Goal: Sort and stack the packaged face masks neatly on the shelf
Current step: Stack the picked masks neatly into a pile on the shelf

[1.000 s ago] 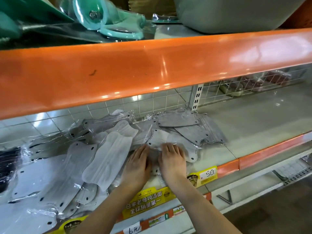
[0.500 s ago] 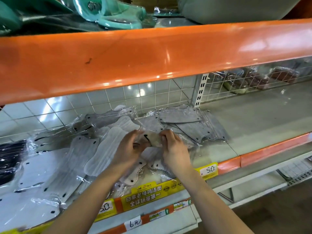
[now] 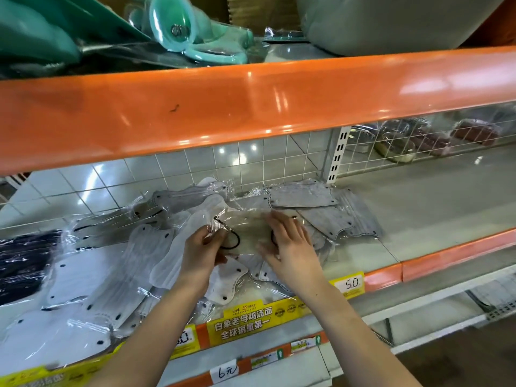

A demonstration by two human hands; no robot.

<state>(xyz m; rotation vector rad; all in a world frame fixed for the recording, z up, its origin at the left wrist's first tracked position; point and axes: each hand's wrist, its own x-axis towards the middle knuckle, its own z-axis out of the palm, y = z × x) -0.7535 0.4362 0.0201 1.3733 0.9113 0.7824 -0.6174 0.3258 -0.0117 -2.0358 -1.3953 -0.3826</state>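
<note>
Both hands on one beige mask pack: left hand pinches its edge, right hand lies flat on it, fingers straight.

glossy orange shelf beam, crinkly clear-plastic mask packets

We have one camera, up on the head, looking forward and down, close to the shelf.

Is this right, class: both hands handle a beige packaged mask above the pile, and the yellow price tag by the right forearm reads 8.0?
Not quite. The head view shows the price tag reads 5.0. The rest holds: left hand and right hand handle the beige mask above the pile.
</note>
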